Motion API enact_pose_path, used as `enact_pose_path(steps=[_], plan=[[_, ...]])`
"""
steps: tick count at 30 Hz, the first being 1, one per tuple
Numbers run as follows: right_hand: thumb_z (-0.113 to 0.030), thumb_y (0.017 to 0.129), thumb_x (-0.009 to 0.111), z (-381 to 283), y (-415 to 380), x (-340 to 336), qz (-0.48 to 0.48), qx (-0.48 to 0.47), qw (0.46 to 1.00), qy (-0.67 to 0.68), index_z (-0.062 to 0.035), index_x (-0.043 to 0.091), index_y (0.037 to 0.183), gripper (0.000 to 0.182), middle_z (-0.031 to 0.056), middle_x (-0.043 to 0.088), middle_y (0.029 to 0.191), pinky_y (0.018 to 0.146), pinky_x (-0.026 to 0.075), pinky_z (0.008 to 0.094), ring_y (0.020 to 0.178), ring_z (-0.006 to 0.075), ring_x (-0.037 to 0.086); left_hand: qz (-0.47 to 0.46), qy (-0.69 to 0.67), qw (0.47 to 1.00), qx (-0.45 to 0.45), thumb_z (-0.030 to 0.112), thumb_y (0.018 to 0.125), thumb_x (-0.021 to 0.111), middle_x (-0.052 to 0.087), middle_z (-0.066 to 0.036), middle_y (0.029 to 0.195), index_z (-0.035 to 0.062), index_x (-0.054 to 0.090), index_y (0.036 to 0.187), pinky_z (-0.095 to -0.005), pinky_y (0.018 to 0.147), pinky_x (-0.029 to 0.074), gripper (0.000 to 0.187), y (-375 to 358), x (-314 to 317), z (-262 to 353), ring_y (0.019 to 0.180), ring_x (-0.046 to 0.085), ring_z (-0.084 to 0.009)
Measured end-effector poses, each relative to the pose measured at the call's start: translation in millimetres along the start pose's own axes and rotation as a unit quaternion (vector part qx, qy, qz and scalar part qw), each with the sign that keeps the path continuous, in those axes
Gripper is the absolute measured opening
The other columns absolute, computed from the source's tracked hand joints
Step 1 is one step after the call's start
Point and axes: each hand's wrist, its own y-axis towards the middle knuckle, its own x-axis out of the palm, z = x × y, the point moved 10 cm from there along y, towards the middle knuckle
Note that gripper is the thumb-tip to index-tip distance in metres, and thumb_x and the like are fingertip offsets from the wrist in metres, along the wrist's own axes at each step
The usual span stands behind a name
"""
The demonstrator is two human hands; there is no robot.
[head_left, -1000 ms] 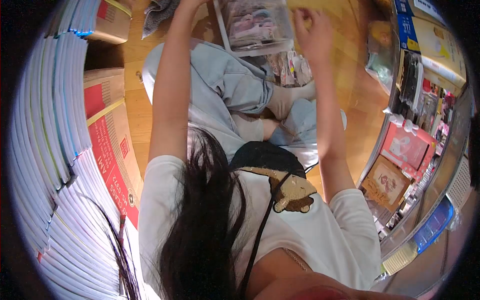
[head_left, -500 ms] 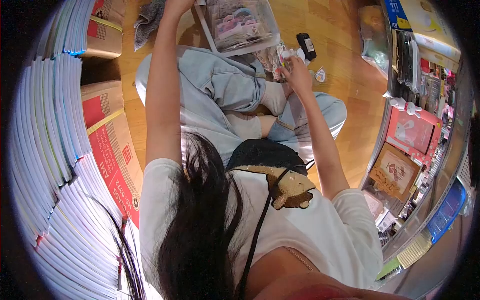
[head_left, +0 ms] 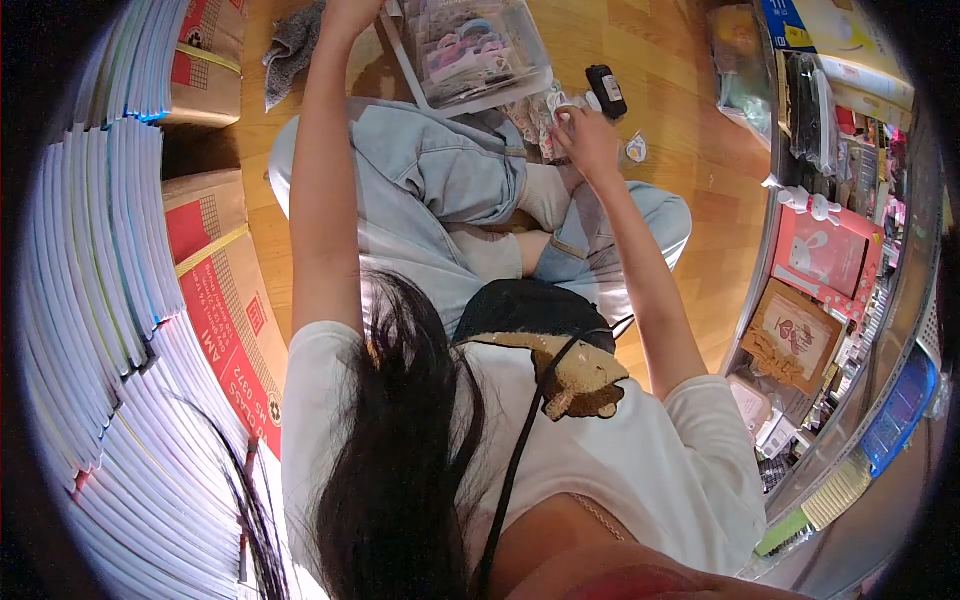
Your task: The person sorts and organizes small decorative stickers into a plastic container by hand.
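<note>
At the top edge my left hand point(head_left: 350, 14) is cut off by the frame, beside the left rim of a clear plastic tub point(head_left: 545, 88); its fingers are hidden. The tub holds small packets and a pair of pink hair-clip-like pieces point(head_left: 470, 52). My right hand point(head_left: 590, 140) is closed, fingertips curled at something small and whitish that I cannot make out. Just left of it, small patterned packets point(head_left: 530, 122) lie against the tub's lower right corner. Above the right hand is a black item with a white label point(head_left: 606, 92). A small round-printed packet point(head_left: 636, 149) lies to the right.
Stacks of books or papers point(head_left: 105, 250) and cardboard boxes point(head_left: 215, 280) stand at left. A grey cloth point(head_left: 290, 55) lies on the wooden floor point(head_left: 670, 100). Along the right runs a packed shelf with a pink rabbit frame point(head_left: 825, 255) and a blue basket point(head_left: 900, 410). My crossed legs point(head_left: 430, 160) sit between.
My right hand has shifted slightly left, its fingers drawing in over the small packets. The black item lies at a slightly different angle. The whole view has shifted a little.
</note>
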Motion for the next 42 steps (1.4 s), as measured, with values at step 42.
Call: enact_pose_path(steps=[42], plan=[[-0.028,0.087,0.065,-61.8,36.1,-100.3,0.000,0.058,0.793,0.607,-0.0001,0.056,0.119,0.043,0.0061,0.062,0.106,0.086,0.041,0.0248,0.098,0.0120,0.054,-0.240,-0.209,0.919,0.232,0.018,0.080,0.070,0.065,-0.002,0.090,0.0093,0.067,0.104,-0.0252,0.070,0.045,0.026,-109.0,45.9,162.0,0.082,0.059,-0.0116]])
